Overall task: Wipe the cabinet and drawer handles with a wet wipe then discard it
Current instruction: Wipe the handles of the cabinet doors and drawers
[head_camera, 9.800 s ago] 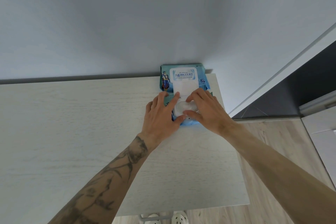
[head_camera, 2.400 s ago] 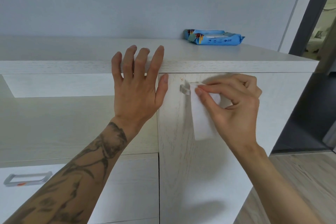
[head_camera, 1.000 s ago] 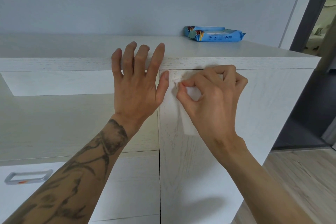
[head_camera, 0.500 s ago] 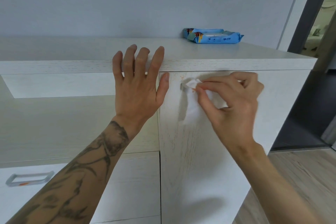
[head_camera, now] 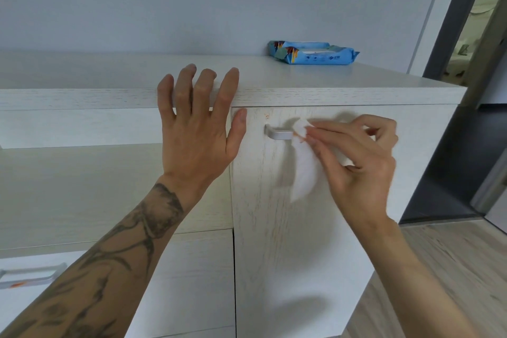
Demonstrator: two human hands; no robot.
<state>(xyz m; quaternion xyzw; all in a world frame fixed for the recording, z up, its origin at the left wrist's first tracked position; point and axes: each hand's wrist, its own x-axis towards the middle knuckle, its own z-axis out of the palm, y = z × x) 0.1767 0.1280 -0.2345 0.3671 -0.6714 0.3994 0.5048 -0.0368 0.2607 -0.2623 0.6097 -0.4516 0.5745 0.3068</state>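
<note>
My right hand (head_camera: 356, 162) pinches a white wet wipe (head_camera: 303, 170) around the silver cabinet handle (head_camera: 278, 133) near the top of the white cabinet door (head_camera: 288, 241). The wipe covers the handle's right part and hangs down below it; the handle's left end shows bare. An orange smear marks the wipe at the handle. My left hand (head_camera: 197, 129) lies flat and open against the cabinet's top edge, just left of the door. A silver drawer handle (head_camera: 30, 276) with an orange mark sits at the lower left.
A blue wet wipe pack (head_camera: 312, 55) lies on the cabinet top (head_camera: 356, 79) at the back right. An open shelf recess (head_camera: 82, 186) is to the left of the door. A dark doorway (head_camera: 466, 90) and wooden floor (head_camera: 452, 269) are to the right.
My right hand has slid the wipe to the right along the cabinet handle, baring the handle's left end. My left hand has stayed in place on the cabinet edge.
</note>
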